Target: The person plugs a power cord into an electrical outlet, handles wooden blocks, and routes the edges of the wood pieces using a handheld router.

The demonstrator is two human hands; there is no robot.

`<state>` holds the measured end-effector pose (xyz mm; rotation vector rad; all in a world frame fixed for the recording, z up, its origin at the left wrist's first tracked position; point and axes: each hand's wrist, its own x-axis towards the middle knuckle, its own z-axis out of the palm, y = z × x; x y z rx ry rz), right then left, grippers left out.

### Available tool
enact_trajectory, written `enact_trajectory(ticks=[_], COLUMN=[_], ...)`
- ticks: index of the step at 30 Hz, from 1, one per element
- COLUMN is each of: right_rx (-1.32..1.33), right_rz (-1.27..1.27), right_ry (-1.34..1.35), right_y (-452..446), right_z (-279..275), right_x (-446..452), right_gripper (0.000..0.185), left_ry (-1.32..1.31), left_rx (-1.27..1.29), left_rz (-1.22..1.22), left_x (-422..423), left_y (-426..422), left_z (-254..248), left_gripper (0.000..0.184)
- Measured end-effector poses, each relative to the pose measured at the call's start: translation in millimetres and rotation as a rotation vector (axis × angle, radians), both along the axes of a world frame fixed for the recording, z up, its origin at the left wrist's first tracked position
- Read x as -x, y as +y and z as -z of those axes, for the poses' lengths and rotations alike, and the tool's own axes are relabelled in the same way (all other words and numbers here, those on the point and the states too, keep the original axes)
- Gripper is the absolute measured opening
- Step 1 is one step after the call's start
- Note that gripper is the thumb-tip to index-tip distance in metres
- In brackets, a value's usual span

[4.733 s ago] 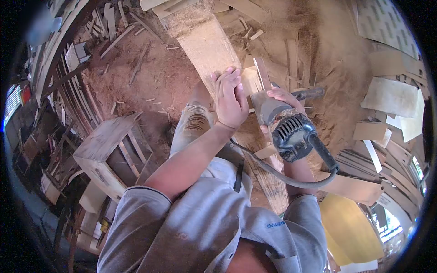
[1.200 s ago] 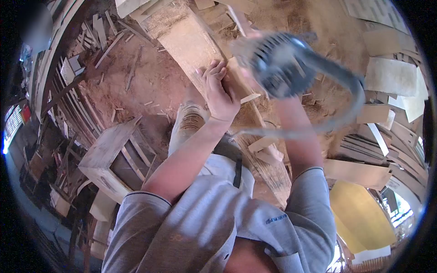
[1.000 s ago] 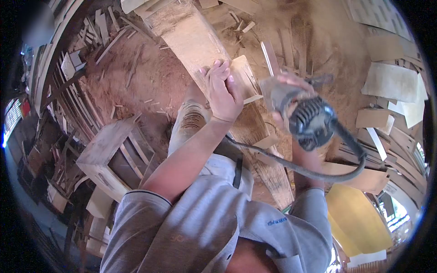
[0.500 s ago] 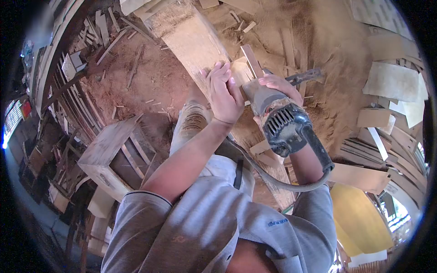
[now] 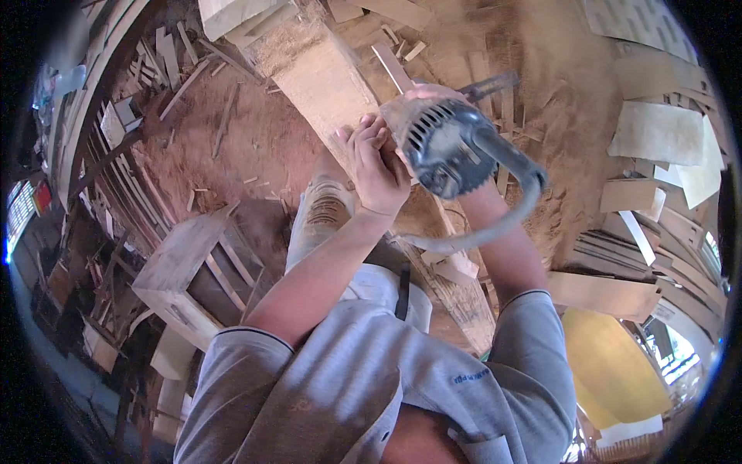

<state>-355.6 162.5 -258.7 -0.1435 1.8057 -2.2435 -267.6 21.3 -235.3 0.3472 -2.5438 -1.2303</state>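
A long wooden plank (image 5: 325, 85), dusted with sawdust, runs diagonally beneath my hands. My left hand (image 5: 376, 166) rests at the plank's right edge, fingers curled; a wooden piece beside its fingertips is mostly hidden. Held in my right hand (image 5: 437, 93) is a dark power tool (image 5: 448, 147) with a vented housing, its front end close to my left fingers. The housing hides part of that hand. A flat reddish strip (image 5: 393, 68) sticks out past the tool's front. From the tool's rear a thick cord (image 5: 495, 232) loops back towards my lap.
A wooden box frame (image 5: 182, 259) stands at the left. Small offcuts (image 5: 456, 267) lie on the plank's near part. Sawdust and wood scraps cover the ground. Stacked boards (image 5: 610, 255) and a yellow sheet (image 5: 610, 367) are at the right.
Compared with half a second ago, the power tool in my right hand has moved forward and left, higher in view, and its cord has swung along. My left hand has barely moved.
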Motion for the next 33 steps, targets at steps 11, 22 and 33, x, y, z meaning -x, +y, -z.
enact_trajectory(ticks=[11, 22, 33], right_rx=[-0.549, -1.048, -0.963], right_rz=[0.197, 0.346, 0.899], right_ry=[0.538, 0.303, 0.116], right_y=[-16.4, 154.9, 133.3], right_z=[-59.5, -117.8, -196.7], right_x=[49.1, -200.9, -333.4], right_gripper=[0.066, 0.055, 0.036], left_ry=[-0.007, -0.334, -0.822], left_rx=[0.058, 0.419, 0.576], left_rz=[0.007, 0.392, 0.542], left_x=[0.2, -1.1, 36.8], left_y=[0.7, -15.2, -21.9], left_z=[-1.4, -59.1, -106.1], left_gripper=[0.024, 0.130, 0.140])
